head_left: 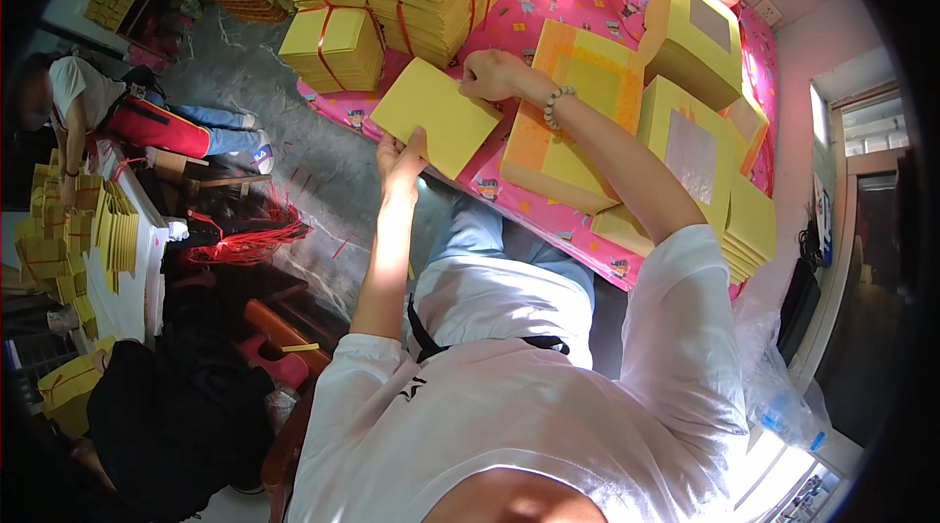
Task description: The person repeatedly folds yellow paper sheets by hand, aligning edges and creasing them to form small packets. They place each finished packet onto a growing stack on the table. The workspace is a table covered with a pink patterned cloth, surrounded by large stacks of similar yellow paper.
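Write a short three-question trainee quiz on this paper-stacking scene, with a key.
1. True or false: both hands hold the yellow paper stack.
2. What is on the right hand's wrist? A) watch B) bead bracelet C) glove
3. What colour are the ties on the bundled yellow paper?

Key: 1 true, the left hand is at its near edge, the right at its far corner; 2 B; 3 red.

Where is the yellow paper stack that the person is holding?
In the head view, upper middle: the yellow paper stack sits between the left hand and right hand, at the pink table's edge.
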A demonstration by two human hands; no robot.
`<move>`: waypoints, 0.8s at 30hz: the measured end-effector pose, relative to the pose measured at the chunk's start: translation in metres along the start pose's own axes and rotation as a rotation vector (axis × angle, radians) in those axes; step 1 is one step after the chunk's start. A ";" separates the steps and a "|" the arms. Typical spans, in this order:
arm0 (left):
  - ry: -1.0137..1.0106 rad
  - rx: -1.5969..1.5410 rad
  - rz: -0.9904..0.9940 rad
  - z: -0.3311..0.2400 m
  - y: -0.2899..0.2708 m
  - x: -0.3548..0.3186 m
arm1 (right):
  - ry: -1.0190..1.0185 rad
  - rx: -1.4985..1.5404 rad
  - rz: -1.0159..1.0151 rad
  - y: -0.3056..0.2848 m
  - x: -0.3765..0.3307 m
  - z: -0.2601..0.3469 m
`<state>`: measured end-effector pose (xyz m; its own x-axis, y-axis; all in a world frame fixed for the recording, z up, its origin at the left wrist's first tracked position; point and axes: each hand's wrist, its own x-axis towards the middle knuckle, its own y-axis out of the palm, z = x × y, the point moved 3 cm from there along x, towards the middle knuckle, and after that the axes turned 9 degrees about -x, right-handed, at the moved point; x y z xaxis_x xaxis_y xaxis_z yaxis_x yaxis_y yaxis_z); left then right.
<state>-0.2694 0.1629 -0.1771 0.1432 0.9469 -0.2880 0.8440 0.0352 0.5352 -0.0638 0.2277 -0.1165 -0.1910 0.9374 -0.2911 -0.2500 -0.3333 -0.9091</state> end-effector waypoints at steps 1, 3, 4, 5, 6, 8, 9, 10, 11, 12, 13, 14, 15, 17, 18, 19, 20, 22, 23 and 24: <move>0.022 0.013 0.004 -0.001 0.001 0.000 | 0.011 -0.004 0.001 -0.001 0.000 0.002; 0.101 0.176 0.001 0.001 -0.003 0.006 | 0.024 -0.004 -0.008 -0.001 0.002 0.004; 0.140 0.257 0.000 0.003 -0.007 0.010 | 0.024 0.000 -0.019 0.000 0.004 0.004; 0.172 0.370 -0.016 0.005 -0.013 0.015 | 0.024 0.004 -0.030 0.001 0.005 0.004; 0.205 0.485 -0.033 0.004 -0.016 0.019 | 0.021 0.001 -0.030 0.003 0.006 0.003; 0.284 0.707 -0.079 0.007 -0.020 0.023 | 0.014 -0.007 -0.031 0.007 0.009 0.002; 0.329 0.816 -0.108 0.003 -0.013 0.018 | 0.036 -0.022 -0.011 0.009 0.011 0.002; 0.374 0.926 -0.137 0.000 -0.007 0.013 | 0.058 -0.036 0.008 0.012 0.013 0.001; 0.443 0.921 -0.143 0.000 -0.003 0.009 | 0.081 -0.051 0.028 0.014 0.014 0.001; 0.515 0.914 -0.152 -0.001 0.000 0.006 | 0.105 -0.063 0.043 0.014 0.014 0.003; 0.587 0.906 -0.160 -0.003 0.003 0.004 | 0.131 -0.075 0.058 0.014 0.014 0.005; 0.552 0.828 -0.159 -0.003 0.003 0.003 | 0.157 -0.087 0.073 0.014 0.013 0.006; 0.517 0.749 -0.161 -0.003 0.002 0.001 | 0.152 -0.092 0.090 0.012 0.011 0.011; 0.480 0.672 -0.164 -0.003 0.001 0.001 | 0.144 -0.101 0.123 0.006 0.006 0.017; 0.478 0.673 -0.159 -0.003 0.001 0.003 | 0.151 -0.119 0.133 0.008 0.007 0.015; 0.474 0.674 -0.154 -0.003 0.002 0.004 | 0.159 -0.138 0.144 0.010 0.007 0.013; 0.463 0.704 -0.164 -0.002 0.002 0.003 | 0.168 -0.155 0.154 0.012 0.006 0.009; 0.451 0.760 -0.207 -0.005 0.002 0.003 | 0.108 -0.109 -0.025 -0.004 -0.011 0.017; 0.439 0.837 -0.230 -0.007 0.001 0.002 | 0.078 -0.087 -0.114 -0.015 -0.023 0.021; 0.424 0.915 -0.246 -0.013 0.005 -0.002 | 0.036 -0.084 -0.132 -0.024 -0.035 0.022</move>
<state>-0.2716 0.1653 -0.1637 -0.1307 0.9873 0.0903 0.9204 0.1547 -0.3592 -0.0717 0.2007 -0.0778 -0.1272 0.9760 -0.1769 -0.1899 -0.1990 -0.9614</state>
